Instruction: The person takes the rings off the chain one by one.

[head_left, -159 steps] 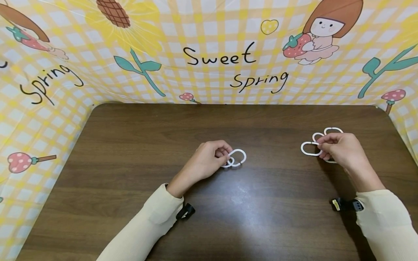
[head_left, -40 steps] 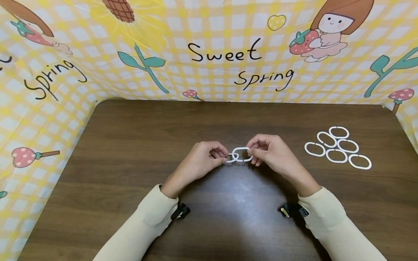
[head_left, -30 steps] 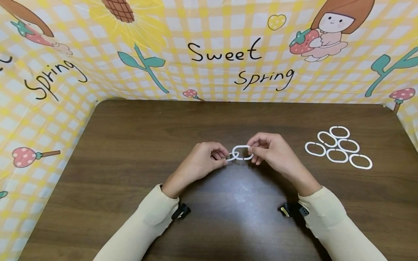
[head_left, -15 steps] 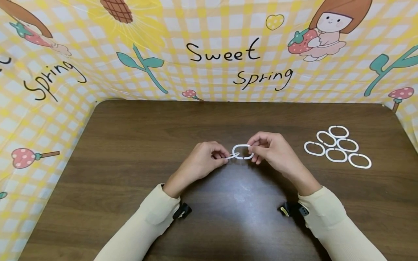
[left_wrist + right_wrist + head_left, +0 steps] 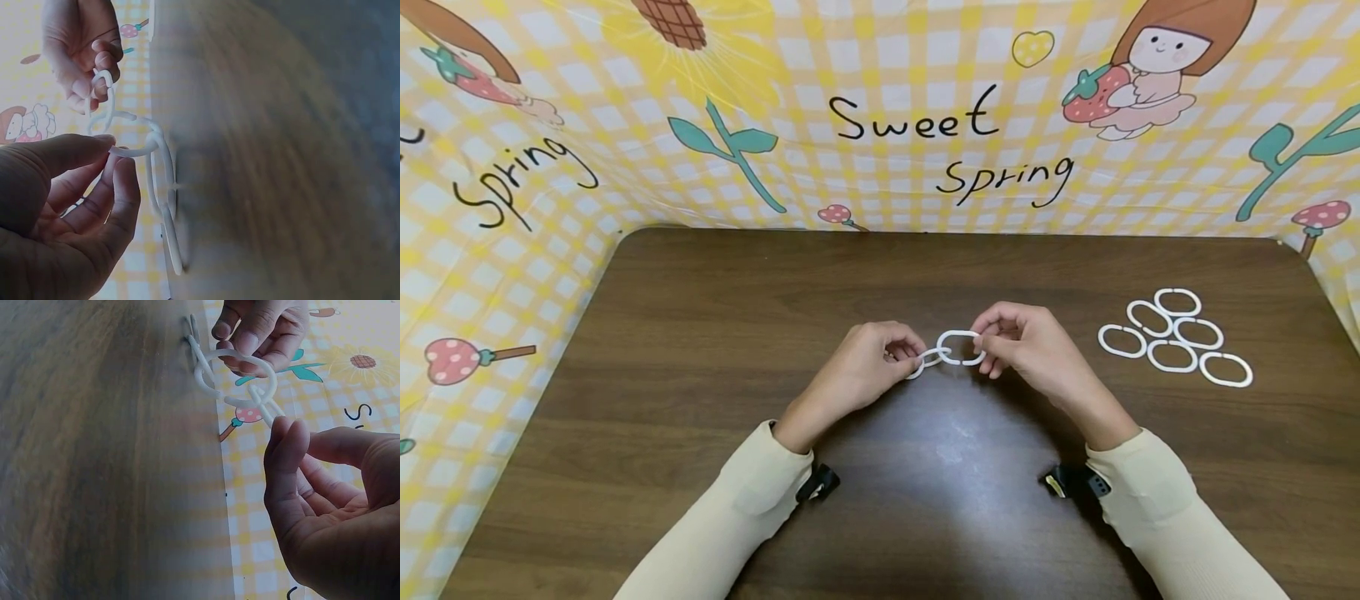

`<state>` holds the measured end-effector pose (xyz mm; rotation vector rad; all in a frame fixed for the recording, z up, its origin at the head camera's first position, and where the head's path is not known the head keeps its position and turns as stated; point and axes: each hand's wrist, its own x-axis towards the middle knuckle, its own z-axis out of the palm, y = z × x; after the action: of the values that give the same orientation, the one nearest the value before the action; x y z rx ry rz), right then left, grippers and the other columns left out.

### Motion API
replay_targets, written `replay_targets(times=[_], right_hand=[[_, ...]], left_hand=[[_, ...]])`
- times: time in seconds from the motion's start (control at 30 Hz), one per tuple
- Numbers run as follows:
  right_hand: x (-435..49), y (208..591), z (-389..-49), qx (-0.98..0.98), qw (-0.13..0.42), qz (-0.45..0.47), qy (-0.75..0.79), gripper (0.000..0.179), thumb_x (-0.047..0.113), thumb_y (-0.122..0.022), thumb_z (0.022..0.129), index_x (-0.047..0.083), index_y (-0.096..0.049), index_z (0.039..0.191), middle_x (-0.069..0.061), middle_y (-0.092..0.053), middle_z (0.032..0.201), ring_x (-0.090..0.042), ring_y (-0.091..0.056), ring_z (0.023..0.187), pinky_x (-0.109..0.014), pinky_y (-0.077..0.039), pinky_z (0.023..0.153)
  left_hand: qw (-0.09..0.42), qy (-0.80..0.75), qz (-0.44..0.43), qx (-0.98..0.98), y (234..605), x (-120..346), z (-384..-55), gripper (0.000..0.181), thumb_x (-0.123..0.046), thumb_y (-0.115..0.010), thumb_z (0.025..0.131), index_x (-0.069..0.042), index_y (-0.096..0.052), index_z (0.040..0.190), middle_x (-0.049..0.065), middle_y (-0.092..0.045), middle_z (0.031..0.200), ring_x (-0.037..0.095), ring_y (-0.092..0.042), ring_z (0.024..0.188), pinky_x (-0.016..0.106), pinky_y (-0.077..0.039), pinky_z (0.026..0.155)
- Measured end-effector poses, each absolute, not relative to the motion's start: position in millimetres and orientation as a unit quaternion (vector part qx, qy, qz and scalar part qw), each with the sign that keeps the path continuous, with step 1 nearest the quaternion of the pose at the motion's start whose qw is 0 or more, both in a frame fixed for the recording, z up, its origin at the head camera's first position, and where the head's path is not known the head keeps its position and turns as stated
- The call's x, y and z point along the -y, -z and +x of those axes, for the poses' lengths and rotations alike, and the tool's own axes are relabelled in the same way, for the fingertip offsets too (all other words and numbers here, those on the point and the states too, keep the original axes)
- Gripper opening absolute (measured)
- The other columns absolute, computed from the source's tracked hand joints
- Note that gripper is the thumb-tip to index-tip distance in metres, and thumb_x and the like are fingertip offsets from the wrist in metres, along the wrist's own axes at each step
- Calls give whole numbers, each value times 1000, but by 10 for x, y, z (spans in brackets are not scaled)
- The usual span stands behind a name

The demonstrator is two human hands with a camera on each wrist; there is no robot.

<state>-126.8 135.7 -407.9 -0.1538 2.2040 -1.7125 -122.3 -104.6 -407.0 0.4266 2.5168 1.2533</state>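
Observation:
Near the middle of the table, in the head view, my left hand (image 5: 872, 362) pinches a white oval plastic chain link (image 5: 133, 152) between thumb and fingertips. More joined white links (image 5: 170, 175) hang from it toward the tabletop, as the left wrist view shows. My right hand (image 5: 1030, 342) holds the far end of another white link (image 5: 958, 334) with thumb and forefinger. These two links pass through each other, and the right one has a small gap in its lower side. Fingertips hide the ends of both held links.
Several loose white links (image 5: 1172, 371) lie close together on the brown wooden table (image 5: 737, 283) at the right. Behind the table and at its sides hangs a yellow checked cloth (image 5: 895, 196). Each wrist wears a small black camera (image 5: 818, 483).
My right hand has come from the loose links at the right to the middle, bringing a link now joined to the left one. Lately the left link has tilted, showing another link below the fingers.

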Motion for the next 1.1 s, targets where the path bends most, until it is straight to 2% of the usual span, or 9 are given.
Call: replay_targets(times=[0.27,0.57,0.87,1.1], right_hand=[[-1357,4088,-1271,-767,176,-58,614,16,-6,-61,97,-14,-61,110,-9,-68,79,-19,-69,63,-29,-59,60],[-1359,4090,-1265,-763,177,-58,619,15,-7,-60,97,-14,-59,111,-16,-68,83,-16,-69,62,-30,-60,60],[-1344,4088,-1267,-755,183,-45,627,18,-8,-60,98,-16,-59,114,-11,-68,81,-16,-69,62,-28,-59,59],[-1322,4100,-1273,-753,185,-38,631,18,-8,-56,98,-16,-60,114,-17,-68,84,-15,-68,63,-27,-59,59]], left_hand=[[150,-437,148,-875,4069,1038,-1229,6,-3,-74,95,-5,-78,100,4,-73,86,11,-65,78,22,-54,70],[153,-441,150,-871,4048,1011,-1232,6,-2,-73,94,-5,-77,98,5,-74,86,10,-66,78,22,-55,70],[155,-445,152,-869,4039,987,-1224,7,-1,-73,94,-4,-77,98,6,-76,90,12,-69,81,22,-57,72],[155,-444,153,-869,4025,981,-1215,6,-1,-73,95,-5,-77,98,5,-76,90,11,-69,82,22,-57,72]])
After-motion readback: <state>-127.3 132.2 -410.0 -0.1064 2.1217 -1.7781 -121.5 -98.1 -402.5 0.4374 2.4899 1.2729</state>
